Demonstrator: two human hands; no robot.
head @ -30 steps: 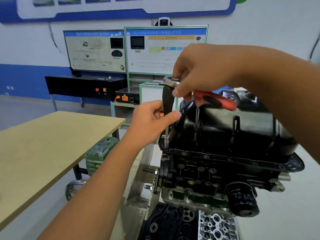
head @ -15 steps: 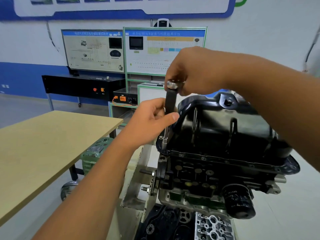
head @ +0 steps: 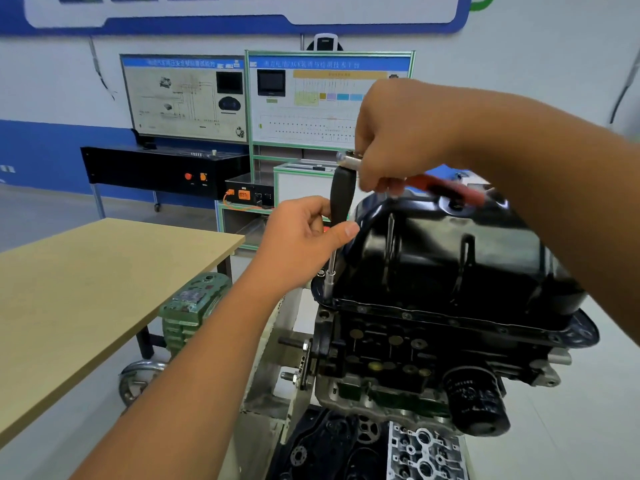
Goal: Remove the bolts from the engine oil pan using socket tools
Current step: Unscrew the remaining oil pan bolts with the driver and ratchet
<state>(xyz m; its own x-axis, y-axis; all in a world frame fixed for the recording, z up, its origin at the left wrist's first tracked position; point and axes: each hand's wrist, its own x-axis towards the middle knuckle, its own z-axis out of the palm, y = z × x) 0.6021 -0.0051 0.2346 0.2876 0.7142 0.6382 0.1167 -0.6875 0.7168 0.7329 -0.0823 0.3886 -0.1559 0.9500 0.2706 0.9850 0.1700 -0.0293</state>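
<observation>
A black oil pan [head: 450, 258] sits upside down on top of the engine block [head: 398, 355], with small bolts along its flange. A socket driver [head: 342, 199] with a black handle stands upright at the pan's left corner, its thin shaft and socket [head: 329, 284] down on a corner bolt. My left hand [head: 304, 237] grips the lower part of the black handle. My right hand [head: 394, 140] pinches the metal head of a ratchet on top of the driver; the ratchet's red handle [head: 446, 190] points right, blurred.
A wooden table [head: 86, 292] stands to the left. A green gearbox [head: 194, 306] and a handwheel [head: 138, 379] sit under its edge. The oil filter [head: 474, 403] sticks out of the block's front. A cylinder head [head: 426, 455] lies below. Training panels [head: 263, 98] line the far wall.
The ratchet's red handle swung out of sight behind my right hand and has now come back out to the right. My left hand stays on the driver handle.
</observation>
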